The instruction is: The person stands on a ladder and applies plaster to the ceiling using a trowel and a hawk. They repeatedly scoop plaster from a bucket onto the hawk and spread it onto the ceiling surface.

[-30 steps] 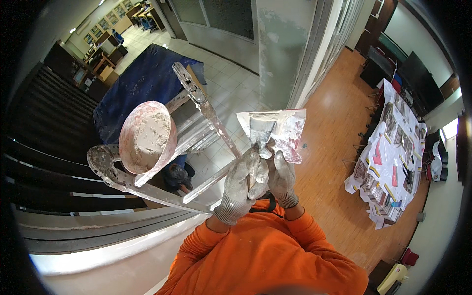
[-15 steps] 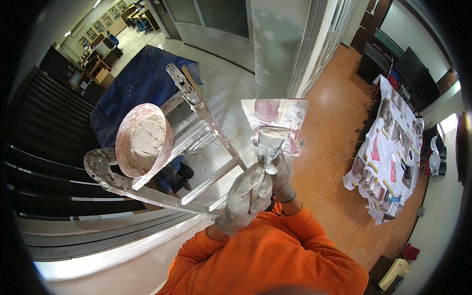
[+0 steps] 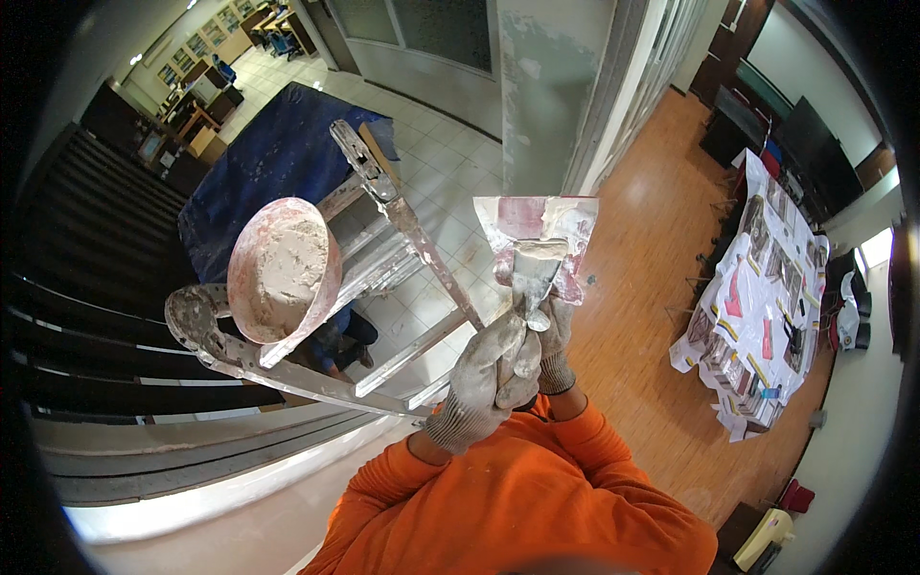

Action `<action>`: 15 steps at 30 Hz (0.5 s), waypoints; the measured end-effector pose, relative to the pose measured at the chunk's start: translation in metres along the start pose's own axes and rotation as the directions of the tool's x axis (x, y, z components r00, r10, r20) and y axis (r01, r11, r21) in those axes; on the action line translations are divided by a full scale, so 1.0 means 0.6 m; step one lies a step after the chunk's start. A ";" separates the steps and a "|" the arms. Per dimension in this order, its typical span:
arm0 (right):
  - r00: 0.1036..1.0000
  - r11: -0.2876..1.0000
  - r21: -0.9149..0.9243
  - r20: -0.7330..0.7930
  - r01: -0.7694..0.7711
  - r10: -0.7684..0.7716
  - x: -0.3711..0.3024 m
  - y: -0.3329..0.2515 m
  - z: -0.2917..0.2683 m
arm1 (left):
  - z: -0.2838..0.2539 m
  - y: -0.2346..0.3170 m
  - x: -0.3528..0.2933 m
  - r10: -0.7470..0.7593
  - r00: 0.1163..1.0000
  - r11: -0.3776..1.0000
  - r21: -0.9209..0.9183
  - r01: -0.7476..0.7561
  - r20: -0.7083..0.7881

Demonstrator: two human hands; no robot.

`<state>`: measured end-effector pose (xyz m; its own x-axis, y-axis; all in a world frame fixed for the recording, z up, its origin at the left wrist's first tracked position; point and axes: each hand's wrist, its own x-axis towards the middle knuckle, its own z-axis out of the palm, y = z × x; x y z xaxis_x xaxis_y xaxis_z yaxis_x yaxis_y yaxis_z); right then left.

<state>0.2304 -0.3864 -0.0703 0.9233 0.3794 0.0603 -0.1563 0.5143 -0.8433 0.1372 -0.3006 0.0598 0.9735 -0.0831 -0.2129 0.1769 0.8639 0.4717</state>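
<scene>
Small knife [image 3: 530,283], pinched in L. grip [image 3: 491,372], has been shifted to ctr. of wide blade [image 3: 578,228], clasped in R. grip [image 3: 556,356], w/ paste [image 3: 542,249] now gathered at tip.

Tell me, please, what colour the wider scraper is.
The wider scraper is reddish pink, smeared cream; head view.

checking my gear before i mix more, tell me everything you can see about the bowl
The bowl is round and pinkish red, plastic by its look, with pale smears on its wall. Pale, lumpy paste covers much of its inside; its depth can't be told. It appears upright, open side up, at the top of the ladder, left of the hands, which don't touch it. Its underside is hidden.
</scene>
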 end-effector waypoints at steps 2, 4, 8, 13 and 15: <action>0.997 0.998 -0.029 0.055 0.061 -0.060 0.001 -0.010 0.002 | 0.003 0.002 0.000 -0.008 1.000 1.000 0.014 0.008 -0.019; 0.994 0.997 0.029 0.080 0.078 -0.080 0.003 -0.006 -0.002 | 0.007 0.004 0.002 -0.012 0.999 1.000 -0.005 0.012 -0.050; 0.997 0.997 0.050 0.053 0.059 -0.061 0.005 -0.011 0.012 | 0.006 0.008 0.006 0.005 0.999 1.000 -0.011 -0.006 -0.054; 0.988 0.988 -0.103 0.121 0.114 -0.101 0.002 -0.029 0.024 | 0.011 0.026 0.010 0.040 0.999 0.999 0.023 -0.039 -0.033; 0.990 0.974 -0.179 0.071 0.136 -0.126 -0.004 -0.021 0.034 | 0.004 0.034 0.016 0.064 0.998 0.998 -0.001 -0.064 0.015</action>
<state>0.2229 -0.3782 -0.0491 0.9082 0.3656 0.2036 0.0368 0.4149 -0.9091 0.1505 -0.2852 0.0694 0.9849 -0.0356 -0.1694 0.1144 0.8681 0.4831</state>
